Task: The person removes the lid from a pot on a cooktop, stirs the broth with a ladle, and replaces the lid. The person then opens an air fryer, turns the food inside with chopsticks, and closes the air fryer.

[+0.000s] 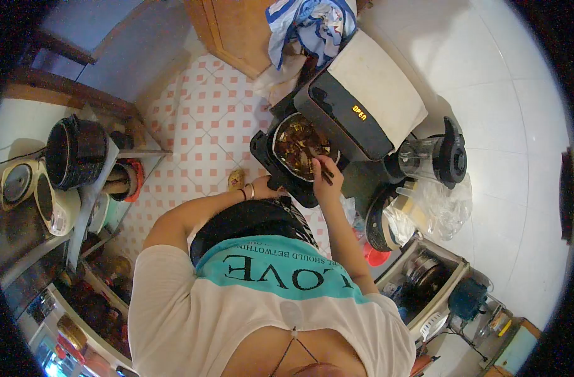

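- From my remote station, nearest is the left hand, at the black handle of the drawer; I judge it steadies that side, though I cannot tell whether its fingers wrap around
- I have the right hand closed around slim dark-brown sticks, probably chopsticks, pointing down into the food; that reach likely keeps the fingers clear of heat
- Glossy dark-brown food pieces lie in the pale-rimmed black drawer, pulled out, I reckon, for access from above
- Behind it I see the black-and-cream fryer, its yellow display reading "OPEN", which fits the drawer's position
- Beyond its far end, a blue-and-white cloth is bunched, its purpose unclear to me
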The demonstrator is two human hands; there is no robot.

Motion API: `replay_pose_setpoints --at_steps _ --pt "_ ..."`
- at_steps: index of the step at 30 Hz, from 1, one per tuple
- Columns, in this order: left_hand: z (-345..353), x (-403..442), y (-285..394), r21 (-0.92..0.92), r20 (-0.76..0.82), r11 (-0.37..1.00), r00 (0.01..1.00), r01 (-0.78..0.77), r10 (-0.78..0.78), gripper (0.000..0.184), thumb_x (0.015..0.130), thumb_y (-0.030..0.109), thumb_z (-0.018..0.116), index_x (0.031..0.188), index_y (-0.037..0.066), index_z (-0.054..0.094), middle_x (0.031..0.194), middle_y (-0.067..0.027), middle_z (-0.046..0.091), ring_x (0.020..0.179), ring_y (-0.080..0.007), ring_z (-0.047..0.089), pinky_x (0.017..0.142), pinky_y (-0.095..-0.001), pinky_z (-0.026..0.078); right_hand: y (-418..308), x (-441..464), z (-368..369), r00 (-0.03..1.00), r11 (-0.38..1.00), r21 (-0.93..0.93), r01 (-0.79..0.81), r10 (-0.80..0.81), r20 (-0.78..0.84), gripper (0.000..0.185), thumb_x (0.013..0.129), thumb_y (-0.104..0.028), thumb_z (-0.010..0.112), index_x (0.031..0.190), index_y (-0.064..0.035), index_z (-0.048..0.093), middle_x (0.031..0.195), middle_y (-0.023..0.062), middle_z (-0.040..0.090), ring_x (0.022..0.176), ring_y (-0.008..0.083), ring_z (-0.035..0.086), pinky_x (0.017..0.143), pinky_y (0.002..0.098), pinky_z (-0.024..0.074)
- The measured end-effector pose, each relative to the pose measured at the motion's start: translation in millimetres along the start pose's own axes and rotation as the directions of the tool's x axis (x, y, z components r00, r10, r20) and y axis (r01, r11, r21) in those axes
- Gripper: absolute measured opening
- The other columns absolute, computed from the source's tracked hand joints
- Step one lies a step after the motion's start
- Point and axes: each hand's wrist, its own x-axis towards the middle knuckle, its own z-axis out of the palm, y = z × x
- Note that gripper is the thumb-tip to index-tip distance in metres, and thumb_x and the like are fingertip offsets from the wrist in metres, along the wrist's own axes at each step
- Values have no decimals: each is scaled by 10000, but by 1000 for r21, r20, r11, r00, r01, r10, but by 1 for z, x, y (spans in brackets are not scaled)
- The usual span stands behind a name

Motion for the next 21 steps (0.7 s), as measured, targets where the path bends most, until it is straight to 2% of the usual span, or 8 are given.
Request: replay_pose_setpoints --at_steps 2,6,9,12,15,17,21 --pt "-16 -10 29 3 68 997 994 83 -83 528 621 433 699 997 85 568 946 -99 614 889 -226 581 804 -302 449 11 -1 7 1000 1000 18 -8 7 25 108 789 -85 586 851 2 567 779 117 584 708 197 574 664 267 445" --pt "-10 -6 15 93 17 994 998 57 -59 477 634 393 688 985 91 571 932 -101 617 877 -227 585 793 -301 453 10 -1 8 995 995 12 96 -96 -6 100 787 -74 581 844 6 560 784 120 581 711 206 571 667 271 444" --pt "-8 -6 13 127 4 990 998 61 -62 517 624 380 688 1004 55 554 948 -112 613 888 -228 584 801 -300 452 4 4 5 992 989 74 126 -125 -17 112 757 -68 616 846 -8 588 829 137 604 762 255 590 699 300 453" --pt "-5 -2 8 134 0 985 994 105 -106 582 604 383 697 1022 13 533 971 -126 605 908 -227 579 816 -300 448 -3 10 3 996 995 55 85 -86 15 109 752 -60 621 836 -2 583 798 133 595 740 256 584 686 300 452" --pt "3 4 -8 82 11 994 997 70 -71 624 591 390 703 1032 -12 520 982 -133 601 913 -226 577 821 -299 447 3 12 7 981 979 78 191 -193 30 68 780 -49 585 820 3 565 784 116 578 701 209 562 659 263 438" --pt "5 7 -19 57 8 997 999 50 -51 629 591 391 703 1035 -13 517 978 -129 602 906 -225 579 817 -298 449 1 9 4 996 993 72 90 -92 22 63 779 -39 584 824 3 568 769 110 578 679 205 557 644 258 436" --pt "6 7 -23 50 1 999 1000 1 -1 552 606 407 691 1003 47 557 954 -111 608 878 -229 581 802 -304 451 -15 13 -2 998 998 -6 -62 62 10 61 774 -32 585 823 2 573 751 107 580 656 191 559 620 251 435"
